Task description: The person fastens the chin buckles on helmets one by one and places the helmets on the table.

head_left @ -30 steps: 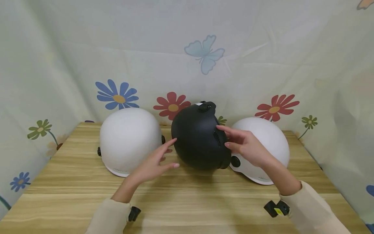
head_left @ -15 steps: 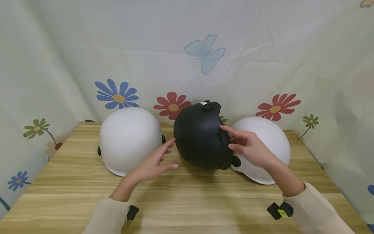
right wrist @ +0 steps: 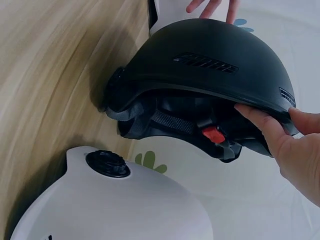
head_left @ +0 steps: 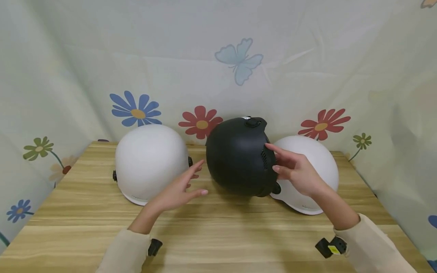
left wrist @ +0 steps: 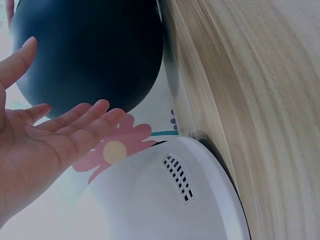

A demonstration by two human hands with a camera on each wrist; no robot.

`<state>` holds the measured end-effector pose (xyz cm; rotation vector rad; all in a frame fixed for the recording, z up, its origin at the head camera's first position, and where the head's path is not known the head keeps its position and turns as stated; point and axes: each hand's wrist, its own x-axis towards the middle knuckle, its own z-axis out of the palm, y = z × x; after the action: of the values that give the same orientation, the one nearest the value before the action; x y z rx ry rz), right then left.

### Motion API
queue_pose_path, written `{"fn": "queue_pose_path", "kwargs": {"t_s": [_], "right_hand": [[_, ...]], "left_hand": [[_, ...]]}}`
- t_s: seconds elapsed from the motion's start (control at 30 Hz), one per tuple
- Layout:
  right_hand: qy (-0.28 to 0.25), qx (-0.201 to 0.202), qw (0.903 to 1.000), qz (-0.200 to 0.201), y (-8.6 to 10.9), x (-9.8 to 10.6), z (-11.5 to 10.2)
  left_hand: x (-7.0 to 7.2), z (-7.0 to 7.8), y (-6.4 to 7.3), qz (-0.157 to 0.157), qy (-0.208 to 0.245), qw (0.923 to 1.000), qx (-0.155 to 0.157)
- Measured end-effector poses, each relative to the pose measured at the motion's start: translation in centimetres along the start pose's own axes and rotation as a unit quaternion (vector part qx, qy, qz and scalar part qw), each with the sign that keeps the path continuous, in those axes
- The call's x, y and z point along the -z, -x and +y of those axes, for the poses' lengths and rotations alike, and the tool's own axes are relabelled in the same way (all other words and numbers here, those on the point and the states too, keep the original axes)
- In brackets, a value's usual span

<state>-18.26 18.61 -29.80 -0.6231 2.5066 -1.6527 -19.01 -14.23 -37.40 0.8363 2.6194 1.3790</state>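
A matte black helmet (head_left: 237, 159) lies tipped on its side, its opening turned to the right. My right hand (head_left: 298, 172) pinches its rim, thumb on the outer shell and fingers (right wrist: 257, 120) tucked inside the edge. In the right wrist view the dark lining and a red buckle (right wrist: 214, 134) show inside the shell. My left hand (head_left: 177, 191) is held off the helmet's left side, fingers straight and spread, palm toward it. In the head view a narrow gap separates its fingertips from the shell.
One white helmet (head_left: 150, 161) stands on the left, partly behind my left hand. Another white helmet (head_left: 319, 163) sits at the right, overlapped by the black one and my right hand. The wooden table (head_left: 218, 242) meets a flower-printed curtain (head_left: 164, 76) at the back.
The black helmet has shifted rightward and turned slightly, my right hand moving along with it. My left hand has stayed nearly in place, so the shell has drawn away from its fingertips.
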Motion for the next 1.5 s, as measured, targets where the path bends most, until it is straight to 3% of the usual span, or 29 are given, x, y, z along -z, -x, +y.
{"fn": "queue_pose_path", "kwargs": {"t_s": [0.23,0.33,0.5,0.73,1.07,1.5], "right_hand": [[-0.041,-0.003,0.9991,0.014,0.1,-0.3,0.1],[-0.096,-0.003,0.9951,0.026,0.1,-0.5,0.4],[-0.226,0.006,0.9737,0.027,0.1,-0.4,1.2],[-0.3,0.0,0.9541,0.003,0.0,0.0,2.4],[-0.256,-0.027,0.9635,-0.073,-0.3,0.1,3.7],[-0.161,-0.051,0.9828,-0.075,-0.9,0.3,2.2]], "left_hand": [[0.3,0.2,0.2,-0.005,0.025,0.9997,0.001],[0.4,0.3,0.3,-0.004,0.037,0.9993,0.002],[0.6,0.1,0.3,0.0,0.045,0.9989,0.014],[0.8,0.0,0.2,0.004,0.052,0.9986,0.013],[1.0,-0.1,0.2,0.018,0.062,0.9972,0.036],[1.1,-0.1,0.2,0.03,0.058,0.9975,0.028]]}}
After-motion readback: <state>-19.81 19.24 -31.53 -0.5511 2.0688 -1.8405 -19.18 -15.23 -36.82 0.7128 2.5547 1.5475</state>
